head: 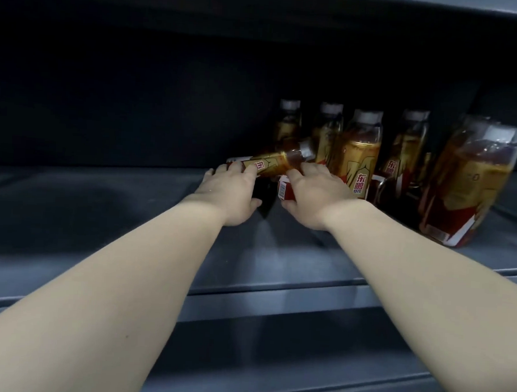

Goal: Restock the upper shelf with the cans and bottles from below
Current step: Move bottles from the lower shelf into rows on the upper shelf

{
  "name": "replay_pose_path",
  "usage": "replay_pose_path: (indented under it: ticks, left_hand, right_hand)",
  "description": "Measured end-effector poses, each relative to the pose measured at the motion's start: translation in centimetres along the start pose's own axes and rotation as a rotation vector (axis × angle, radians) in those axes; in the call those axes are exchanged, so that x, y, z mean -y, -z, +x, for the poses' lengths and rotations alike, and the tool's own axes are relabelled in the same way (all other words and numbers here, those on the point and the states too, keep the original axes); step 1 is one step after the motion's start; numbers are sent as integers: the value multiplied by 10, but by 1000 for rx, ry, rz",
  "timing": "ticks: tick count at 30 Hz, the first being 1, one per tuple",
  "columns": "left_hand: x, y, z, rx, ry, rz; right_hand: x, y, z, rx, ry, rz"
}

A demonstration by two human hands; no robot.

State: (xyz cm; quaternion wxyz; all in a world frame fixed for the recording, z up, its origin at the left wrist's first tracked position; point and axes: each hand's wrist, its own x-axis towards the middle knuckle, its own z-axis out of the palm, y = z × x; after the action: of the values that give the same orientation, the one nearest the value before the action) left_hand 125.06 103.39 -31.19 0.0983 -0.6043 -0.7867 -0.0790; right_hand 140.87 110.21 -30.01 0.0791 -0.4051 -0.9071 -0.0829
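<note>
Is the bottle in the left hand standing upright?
No: the bottle that the left hand grips lies tipped nearly on its side, cap pointing right.

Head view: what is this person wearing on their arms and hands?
Nothing that shows: the left arm and right arm are bare, without sleeves. The left hand and right hand have no gloves, and no watch, bracelet or ring is visible.

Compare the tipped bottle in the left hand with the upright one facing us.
The tipped bottle lies nearly sideways, cap pointing right; the upright bottle stands on the shelf. The left hand holds the tipped bottle; no hand holds the upright bottle. Both have gold labels and amber liquid.
</note>
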Motion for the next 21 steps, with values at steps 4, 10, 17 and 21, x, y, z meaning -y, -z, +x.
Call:
replay_pose_path:
  ticks: [4,10,17,21]
  left_hand:
    - [-3,1,25,-18,-5,-45]
    - [-19,-1,57,-28,11,-82]
    - [-23,-8,78,-63,38,-65]
    - [-25,-12,83,-112,30,-95]
  right_hand:
    - [-6,-4,1,20,-101,-57]
    - [-2,-18,4,-75,-105,-212]
    - [-5,-25,5,-157,-76,-229]
    - [-5,-26,6,-171,-72,-221]
